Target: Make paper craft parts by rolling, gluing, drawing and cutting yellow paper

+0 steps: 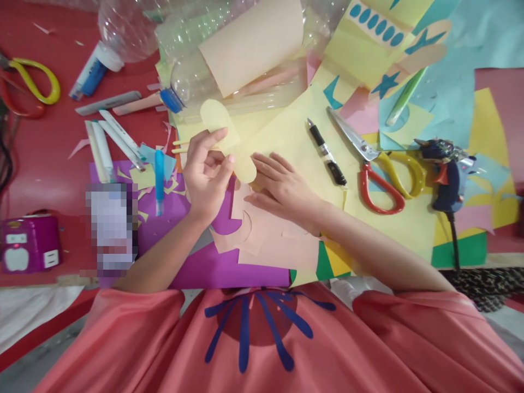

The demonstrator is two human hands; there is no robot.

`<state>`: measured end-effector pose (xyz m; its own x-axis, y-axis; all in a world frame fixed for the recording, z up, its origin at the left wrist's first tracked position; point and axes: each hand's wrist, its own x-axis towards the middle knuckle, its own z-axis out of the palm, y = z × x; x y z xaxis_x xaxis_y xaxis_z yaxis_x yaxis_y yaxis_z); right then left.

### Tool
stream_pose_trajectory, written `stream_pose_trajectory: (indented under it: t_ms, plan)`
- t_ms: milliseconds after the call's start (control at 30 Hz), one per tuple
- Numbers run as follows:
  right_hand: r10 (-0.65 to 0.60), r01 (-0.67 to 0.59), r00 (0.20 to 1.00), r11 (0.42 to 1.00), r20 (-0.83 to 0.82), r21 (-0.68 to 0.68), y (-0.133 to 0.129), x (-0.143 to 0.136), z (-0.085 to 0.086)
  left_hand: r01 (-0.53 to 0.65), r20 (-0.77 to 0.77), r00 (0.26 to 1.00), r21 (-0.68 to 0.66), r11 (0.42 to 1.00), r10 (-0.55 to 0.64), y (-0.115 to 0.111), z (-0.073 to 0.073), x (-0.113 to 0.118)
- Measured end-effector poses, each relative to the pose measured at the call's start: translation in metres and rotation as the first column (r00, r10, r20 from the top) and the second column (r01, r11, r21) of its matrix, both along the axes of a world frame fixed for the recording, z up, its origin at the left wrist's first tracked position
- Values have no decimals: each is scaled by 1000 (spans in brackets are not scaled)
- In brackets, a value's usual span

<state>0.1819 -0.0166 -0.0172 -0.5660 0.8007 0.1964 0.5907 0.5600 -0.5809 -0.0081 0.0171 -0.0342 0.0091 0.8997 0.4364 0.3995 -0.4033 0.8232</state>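
Between the fingers and thumb of my left hand (208, 172) is a pale yellow paper cut-out (223, 128), long with rounded ends and tilted. My right hand (284, 183) lies with its fingers stretched out beside the cut-out's lower end, over peach paper and a large pale yellow sheet (286, 131). Whether its fingertips touch the cut-out I cannot tell. Peach paper scraps (282, 245), one with a curved cut, lie below my hands. Right of my right hand are a black pen (326, 153) and scissors (368, 158) with red and yellow handles.
A glue gun (448, 180) with its cord rests at the right. Clear plastic bottles (188, 82) and a curved peach sheet (257, 41) lie at the back. Markers (123, 136), a phone (112, 226), a purple plug adapter (30, 243) and more scissors (35, 82) are on the left.
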Motion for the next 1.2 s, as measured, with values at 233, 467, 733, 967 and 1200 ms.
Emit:
stream_pose_trajectory:
  t_ms: [233,467,733,967,1200]
  plan:
    - [-361,340,850,932,-384,-124,4,15,7,-8,18,1000,-6,1000,8,-3,9,5]
    - [-455,445,832,889,-318,-108,5,16,-1,105,11,994,-76,992,-104,-7,16,8]
    - [-430,409,888,900,-161,-149,-1,51,49,196,-18,980,-42,980,-197,-12,13,11]
    - [-799,954,288,287,529,-86,-37,165,93,252,-20,967,-75,965,-254,-17,11,11]
    - [-731,995,91,40,676,-90,-56,216,76,291,38,957,-121,949,-289,-20,10,13]
